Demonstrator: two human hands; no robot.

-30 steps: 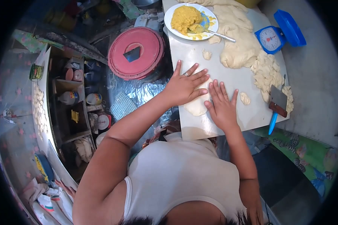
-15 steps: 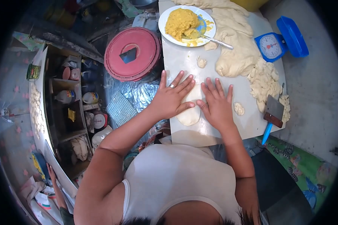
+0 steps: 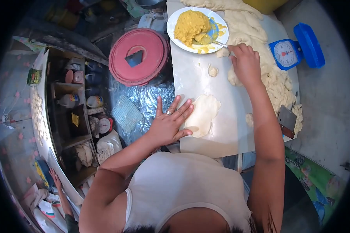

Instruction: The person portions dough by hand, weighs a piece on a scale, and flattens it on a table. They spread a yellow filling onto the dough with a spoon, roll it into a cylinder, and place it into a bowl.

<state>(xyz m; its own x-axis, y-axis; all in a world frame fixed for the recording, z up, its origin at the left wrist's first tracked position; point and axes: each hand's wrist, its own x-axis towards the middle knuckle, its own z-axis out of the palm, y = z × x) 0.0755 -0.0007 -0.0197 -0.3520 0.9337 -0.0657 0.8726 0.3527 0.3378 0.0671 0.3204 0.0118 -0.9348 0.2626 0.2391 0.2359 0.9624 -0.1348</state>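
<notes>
A flattened oval of dough (image 3: 203,116) lies near the front of the work table. My left hand (image 3: 170,121) is spread out flat, its fingertips at the dough's left edge. At the far side, my right hand (image 3: 245,62) has its fingers closed on the handle end of a spoon (image 3: 220,44). The spoon's bowl sits in the yellow filling (image 3: 192,26), a thick mound on a white plate (image 3: 174,38). A small lump of dough (image 3: 212,70) rests between the plate and the flattened piece.
A large mass of dough (image 3: 247,29) spreads along the table's right side. Beside it stand a blue kitchen scale (image 3: 287,53) and a dough scraper (image 3: 287,117). Left of the table is a red-lidded bucket (image 3: 138,46). Another person's hand (image 3: 55,179) shows at lower left.
My right hand has left the dough, reached forward and closed on the spoon. My left hand has slid toward the dough's left edge. The flattened dough is now uncovered.
</notes>
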